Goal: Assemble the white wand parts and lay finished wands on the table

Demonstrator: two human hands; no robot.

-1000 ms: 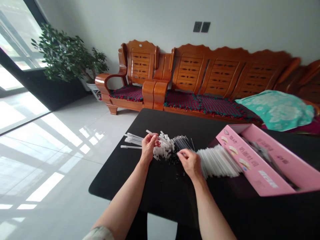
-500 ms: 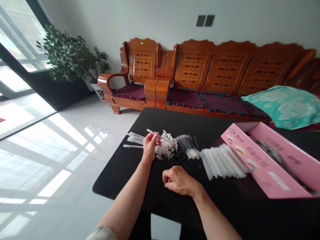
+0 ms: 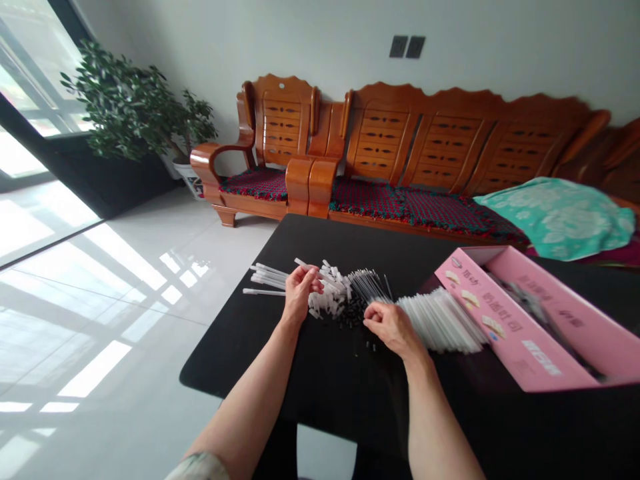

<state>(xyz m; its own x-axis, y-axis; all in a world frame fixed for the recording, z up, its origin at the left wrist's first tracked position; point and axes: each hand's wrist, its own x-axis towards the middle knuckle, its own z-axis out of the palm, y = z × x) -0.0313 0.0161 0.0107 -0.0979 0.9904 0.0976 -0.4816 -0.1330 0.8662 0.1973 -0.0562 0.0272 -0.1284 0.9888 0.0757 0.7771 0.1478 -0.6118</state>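
My left hand [image 3: 300, 293] is closed in a pinch on a thin white plastic tube [image 3: 301, 262], which looks like a pen barrel and slants above the pile of short white caps [image 3: 324, 303]. Beside that hand, on the left, lie several capped white tubes [image 3: 270, 275]. My right hand [image 3: 393, 327] has its fingertips together at the edge of the small black plugs [image 3: 354, 312]; what they pinch is hidden. Just beyond it, thin pen refills [image 3: 367, 283] lie in a bundle. A row of clear whitish tubes [image 3: 445, 321] sits right of this hand.
Everything lies on a black table [image 3: 240, 360]. An open pink carton [image 3: 520, 333] with grey stuff inside stands at the right. Behind the table is a wooden sofa [image 3: 380, 133] with a turquoise cloth [image 3: 565, 217]. A potted plant [image 3: 135, 113] stands by the glass door.
My right hand has moved forward and right, from the near tabletop to the black plugs and refills. My left hand keeps its place with the tube. The view has shifted slightly.
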